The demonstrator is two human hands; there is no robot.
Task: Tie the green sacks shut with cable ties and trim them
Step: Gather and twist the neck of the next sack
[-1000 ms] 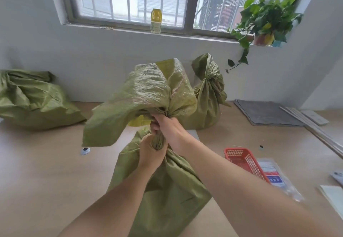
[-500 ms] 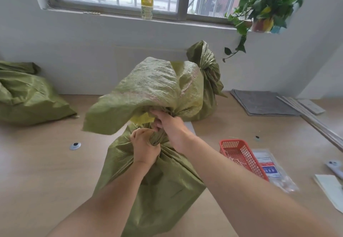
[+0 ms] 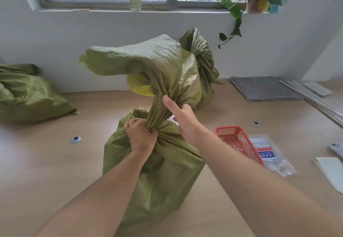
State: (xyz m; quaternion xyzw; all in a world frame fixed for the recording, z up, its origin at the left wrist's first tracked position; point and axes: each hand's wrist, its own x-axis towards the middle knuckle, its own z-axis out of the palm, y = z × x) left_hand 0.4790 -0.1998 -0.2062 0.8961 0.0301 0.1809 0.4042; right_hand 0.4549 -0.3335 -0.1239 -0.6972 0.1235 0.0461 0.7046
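Observation:
A full green woven sack [image 3: 157,171] stands on the wooden table in front of me, its top gathered into a twisted neck. My left hand [image 3: 141,134] grips the neck low down, right at the sack's shoulder. My right hand [image 3: 180,114] holds the neck just above, thumb pointing up along the fabric, fingers curled round the far side. The loose mouth of the sack flares up and to the left above both hands. A red mesh basket [image 3: 237,140] sits to the right, next to a clear packet [image 3: 269,153] with a printed label. No cable tie is visible on this sack.
A second green sack [image 3: 202,66] with a bunched top stands behind, near the wall. A third green sack [image 3: 27,95] lies at the far left. Grey sheets [image 3: 263,88] and white strips lie at the back right. A phone [image 3: 336,148] and paper sit at the right edge.
My left hand has slid down the neck to the sack's shoulder. My right hand has shifted its hold, thumb now up. The flared mouth has swung left and the neck looks more twisted.

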